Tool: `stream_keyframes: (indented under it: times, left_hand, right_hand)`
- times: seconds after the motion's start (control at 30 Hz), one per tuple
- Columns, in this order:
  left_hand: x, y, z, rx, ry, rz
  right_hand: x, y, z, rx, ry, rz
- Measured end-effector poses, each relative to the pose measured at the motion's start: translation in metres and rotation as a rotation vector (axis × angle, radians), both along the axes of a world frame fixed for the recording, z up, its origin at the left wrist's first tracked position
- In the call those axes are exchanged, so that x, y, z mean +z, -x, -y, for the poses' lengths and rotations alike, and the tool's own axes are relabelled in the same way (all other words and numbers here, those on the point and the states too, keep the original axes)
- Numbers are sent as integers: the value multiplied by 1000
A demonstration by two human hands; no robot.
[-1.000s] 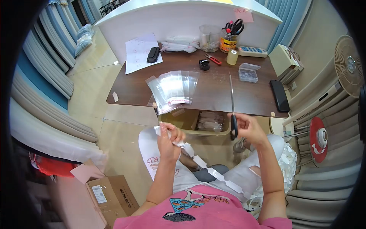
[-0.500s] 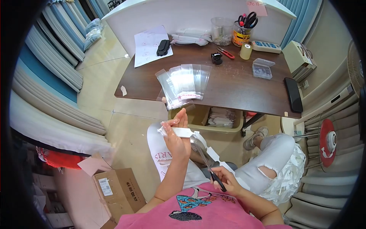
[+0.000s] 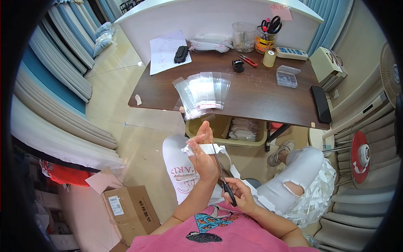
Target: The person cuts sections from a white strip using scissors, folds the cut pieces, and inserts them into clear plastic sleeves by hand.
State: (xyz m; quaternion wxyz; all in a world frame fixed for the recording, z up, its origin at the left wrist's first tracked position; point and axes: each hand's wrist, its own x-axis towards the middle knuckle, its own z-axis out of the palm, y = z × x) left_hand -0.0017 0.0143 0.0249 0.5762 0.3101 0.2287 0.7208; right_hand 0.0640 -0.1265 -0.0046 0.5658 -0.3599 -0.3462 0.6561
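Note:
My left hand [image 3: 205, 164] is raised above my lap, with a flat folded bundle of white strip [image 3: 208, 149] gripped between thumb and fingers. From the bundle's right end a loose tail [image 3: 231, 164] of the same strip hangs down toward my right leg. My right hand [image 3: 242, 196] grips scissors by their black handles [image 3: 229, 194]. Their long blades point upward, and the tips reach the bundle near its right end. Whether the blades are apart or closed there I cannot tell.
Clear plastic bags [image 3: 205, 92] lie fanned at the edge of the brown desk [image 3: 260, 98]. Below it stands a beige bin [image 3: 210, 136] holding packed items. White strips [image 3: 312, 210] are heaped by my right leg. A cardboard box [image 3: 134, 214] sits at lower left.
The scissors and my right hand have moved up and left, bringing the blades to the bundle's right end. My left hand has shifted slightly right, still holding the bundle.

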Motion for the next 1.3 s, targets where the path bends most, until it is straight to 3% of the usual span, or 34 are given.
stream_keyframes:
  times: [0.2,0.27,0.37,0.47,0.57,0.6,0.63,0.67,0.77,0.83,0.9,1.0,1.07,1.13,1.27,1.3]
  left_hand:
    - [-2,-3,1,5,-12,22]
    - [-1,-3,-1,35,10,56]
    - [-5,8,-3,-60,80,15]
    - [-17,9,-12,-349,-8,131]
    - [-27,2,-13,-402,17,102]
    - [-27,0,-11,-392,-15,53]
    - [-24,-2,-9,-392,-23,61]
    - [-22,-4,-6,-372,-2,-10]
    - [-16,-7,0,-371,-4,-130]
    - [-13,-9,3,-389,-30,-189]
    - [-11,-8,7,-495,42,-107]
    - [-17,-6,7,-717,-78,-58]
    - [-17,-6,12,-683,-31,4]
    - [-25,1,9,-520,198,-193]
    - [-21,9,6,-465,218,-174]
    - [-18,11,4,-541,282,-63]
  right_hand:
    - [3,-2,4,-111,42,135]
    - [0,-22,-2,-213,-11,589]
    - [48,-80,-60,-509,-143,1167]
    - [55,-143,-124,-623,-274,1559]
    - [55,-173,-162,-493,-343,1808]
    - [68,-162,-159,-387,-121,1990]
    - [70,-155,-157,-367,-296,2014]
    - [67,-149,-153,-336,-474,2018]
    - [59,-94,-124,25,-540,1110]
    - [47,-67,-105,54,-433,976]
    - [43,-54,-96,20,-139,744]
    - [48,-52,-91,-215,-176,651]
    - [51,-59,-92,-234,-129,684]
    - [51,-65,-90,-153,-100,837]
    - [62,-82,-86,-30,-270,843]
    - [61,-88,-86,52,-304,626]
